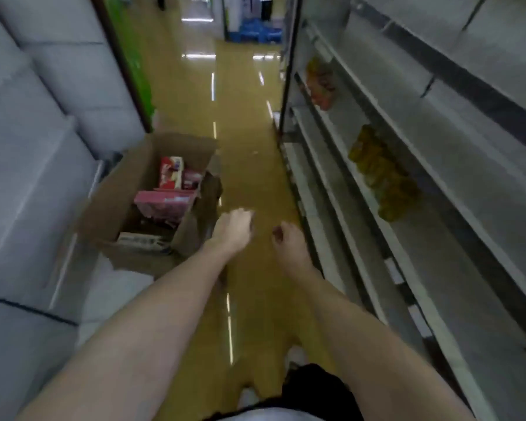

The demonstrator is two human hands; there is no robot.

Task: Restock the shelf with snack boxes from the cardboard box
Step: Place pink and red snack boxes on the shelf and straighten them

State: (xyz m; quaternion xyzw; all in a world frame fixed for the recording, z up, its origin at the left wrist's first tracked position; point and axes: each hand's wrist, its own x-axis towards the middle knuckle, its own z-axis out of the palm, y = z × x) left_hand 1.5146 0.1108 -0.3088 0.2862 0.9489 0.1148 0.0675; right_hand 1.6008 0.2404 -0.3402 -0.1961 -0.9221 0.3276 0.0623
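Motion blur softens everything we see. Print on the snack boxes (172, 174) in the cardboard box (125, 189) is unreadable, and the box's walls hide its lower contents. The orange packets (319, 83) and yellow packets (383, 177) on the shelf (438, 183) are smears. Our hands (234, 226) show only their backs; the curled fingers are hidden. The frame's bottom edge cuts both forearms.
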